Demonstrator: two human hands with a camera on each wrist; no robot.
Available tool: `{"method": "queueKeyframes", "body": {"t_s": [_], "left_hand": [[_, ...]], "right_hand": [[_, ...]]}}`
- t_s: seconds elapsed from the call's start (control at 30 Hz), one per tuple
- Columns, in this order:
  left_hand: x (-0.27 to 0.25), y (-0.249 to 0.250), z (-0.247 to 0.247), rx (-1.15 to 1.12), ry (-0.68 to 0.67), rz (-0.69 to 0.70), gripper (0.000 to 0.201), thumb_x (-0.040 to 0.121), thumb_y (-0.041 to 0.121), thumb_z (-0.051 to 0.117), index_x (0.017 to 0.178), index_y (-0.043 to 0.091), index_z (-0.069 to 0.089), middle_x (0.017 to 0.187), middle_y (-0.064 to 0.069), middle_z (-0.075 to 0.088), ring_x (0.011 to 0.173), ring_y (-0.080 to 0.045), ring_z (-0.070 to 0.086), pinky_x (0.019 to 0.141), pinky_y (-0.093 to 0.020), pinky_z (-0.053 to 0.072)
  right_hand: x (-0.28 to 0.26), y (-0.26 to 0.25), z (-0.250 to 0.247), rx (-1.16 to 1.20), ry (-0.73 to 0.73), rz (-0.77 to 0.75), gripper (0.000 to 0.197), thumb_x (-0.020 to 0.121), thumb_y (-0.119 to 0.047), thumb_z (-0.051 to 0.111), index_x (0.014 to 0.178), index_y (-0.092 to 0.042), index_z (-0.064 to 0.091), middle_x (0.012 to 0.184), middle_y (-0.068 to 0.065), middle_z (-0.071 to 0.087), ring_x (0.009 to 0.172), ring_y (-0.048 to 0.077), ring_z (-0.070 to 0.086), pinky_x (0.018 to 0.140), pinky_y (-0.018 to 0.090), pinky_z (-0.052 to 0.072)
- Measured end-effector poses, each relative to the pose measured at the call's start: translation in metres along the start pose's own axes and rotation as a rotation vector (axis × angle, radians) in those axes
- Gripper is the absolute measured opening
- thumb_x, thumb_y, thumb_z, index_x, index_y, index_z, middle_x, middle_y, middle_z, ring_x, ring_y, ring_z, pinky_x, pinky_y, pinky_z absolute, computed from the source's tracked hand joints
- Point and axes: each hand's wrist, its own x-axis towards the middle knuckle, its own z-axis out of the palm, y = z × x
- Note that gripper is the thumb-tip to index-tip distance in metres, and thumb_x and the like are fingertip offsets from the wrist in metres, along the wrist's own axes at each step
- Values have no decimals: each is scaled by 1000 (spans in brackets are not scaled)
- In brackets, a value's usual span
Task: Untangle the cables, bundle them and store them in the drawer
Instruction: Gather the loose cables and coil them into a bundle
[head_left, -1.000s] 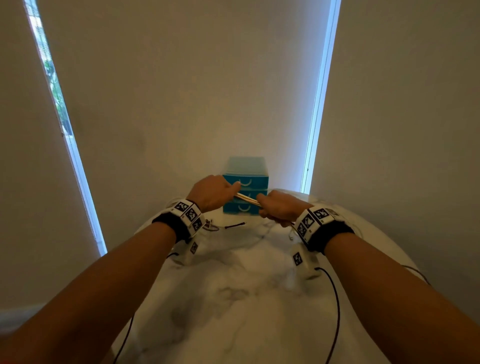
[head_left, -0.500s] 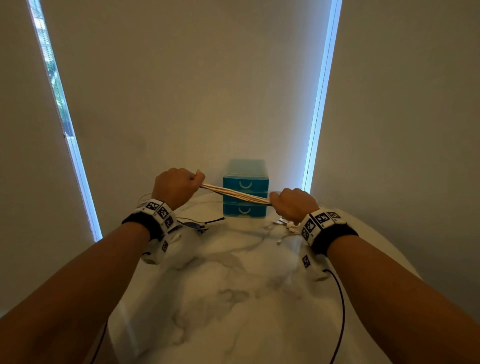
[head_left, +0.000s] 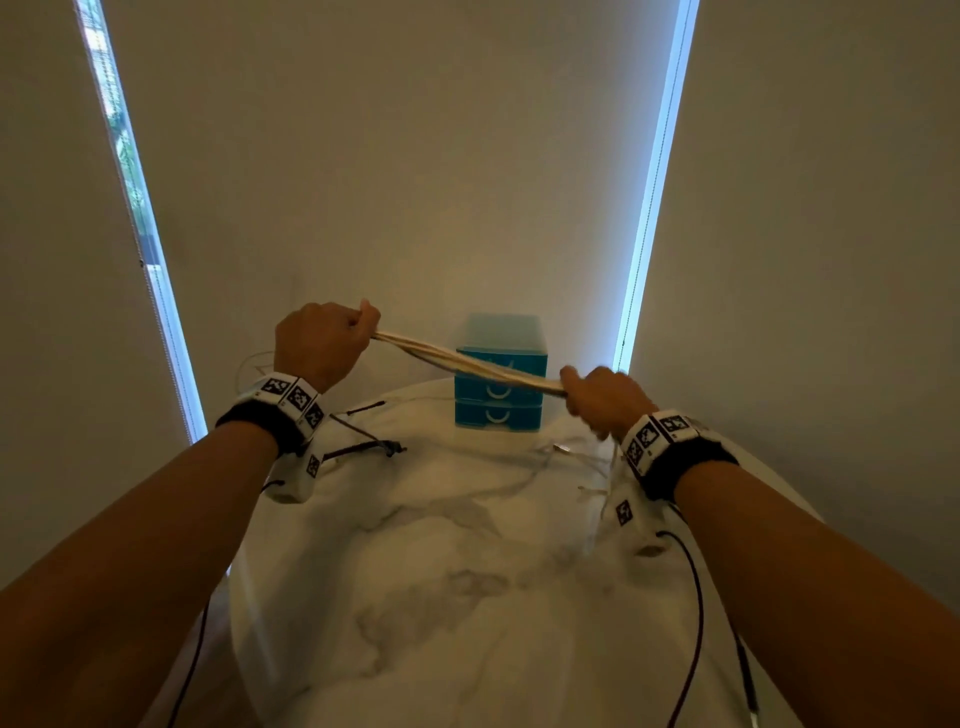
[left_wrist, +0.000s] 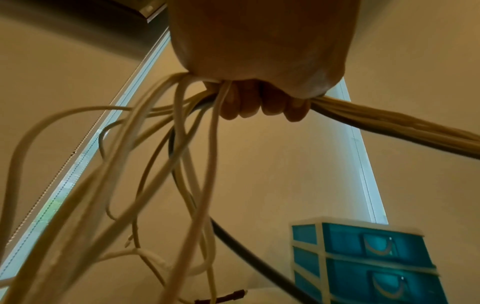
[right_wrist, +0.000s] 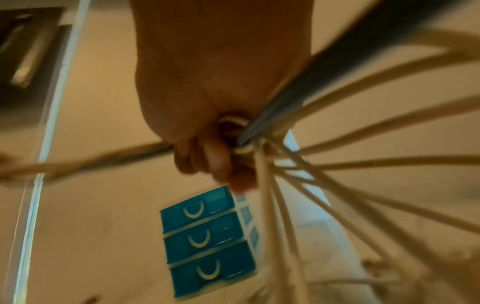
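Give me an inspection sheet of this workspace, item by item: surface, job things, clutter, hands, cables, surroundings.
Surface: round white marble-look table.
Job's things: bundle of cream cables stretched between both hands above the table; blue three-drawer plastic organiser at the far edge, all drawers closed.
Clutter: small dark cord lying on the table near the left wrist.
Grippers: left hand grips one end of the bundle, raised higher; right hand grips the other end.
Cables: loose cream ends hang below the left hand, and more fan out from the right hand; one dark cable among them.
Surroundings: beige roller blinds with daylight gaps.
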Motion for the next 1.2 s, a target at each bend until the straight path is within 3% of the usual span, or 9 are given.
{"method": "queueKeyframes", "body": {"t_s": [0.1,0.23,0.37,0.47,0.6,0.77,0.9,1.1,1.2], "left_hand": [[-14,-17,7,28,-39,-24,68,109,52,41,62,14,70,51,-7,56,49,-29,53,52,-30,38],[-23,-34,17,41,-59,-31,65,109,51,41,65,14,72,55,-8,58,53,-29,53,53,-31,34],[-11,-51,9,14,-43,-80,61,109,52,39,71,19,73,63,-10,61,59,-32,55,58,-33,35],[-4,-60,-1,4,1,-109,61,107,55,34,70,22,70,66,-13,62,64,-36,58,63,-36,39],[-2,-58,-4,10,14,-115,63,109,53,34,64,19,65,61,-12,58,58,-35,55,60,-34,36],[-12,-51,-1,37,-29,-89,53,112,44,39,71,21,63,61,-10,56,62,-38,60,63,-42,50],[-19,-53,14,135,-130,-63,57,112,47,36,75,17,67,66,-12,60,65,-36,62,66,-40,52],[-32,-64,40,273,-525,-27,75,111,60,22,86,13,74,79,-10,69,75,-30,69,73,-36,53],[-37,-52,47,342,-724,-35,72,112,60,19,80,17,67,78,-6,67,79,-26,69,80,-36,51]], "right_hand": [[-17,12,15,474,-436,243,52,114,-48,34,74,-17,47,50,-2,43,39,14,43,47,26,47],[-17,17,10,503,-736,233,60,112,-57,34,63,-23,40,50,-5,32,37,9,29,42,22,38],[-14,-6,-16,407,-606,-36,58,105,-70,40,75,-21,48,62,-5,33,51,11,28,50,22,37],[-12,-13,-35,274,-606,-228,44,112,-51,43,99,-13,62,77,1,46,67,12,45,70,26,50],[-10,-13,-31,-164,-487,-256,41,110,-53,46,111,-16,64,92,5,67,81,19,62,84,38,56],[-13,-13,-26,-365,-82,-239,21,114,-19,43,113,-12,63,104,11,70,81,26,63,71,31,46],[-10,-1,-7,-466,228,-320,49,116,-42,28,100,-14,64,71,0,61,58,17,54,56,29,38],[-12,10,4,-25,-56,-222,45,115,-48,32,89,-20,55,81,2,62,65,18,64,63,32,52],[-12,2,13,167,-130,-199,45,114,-47,38,93,-13,58,78,4,55,55,13,50,54,25,49]]}}
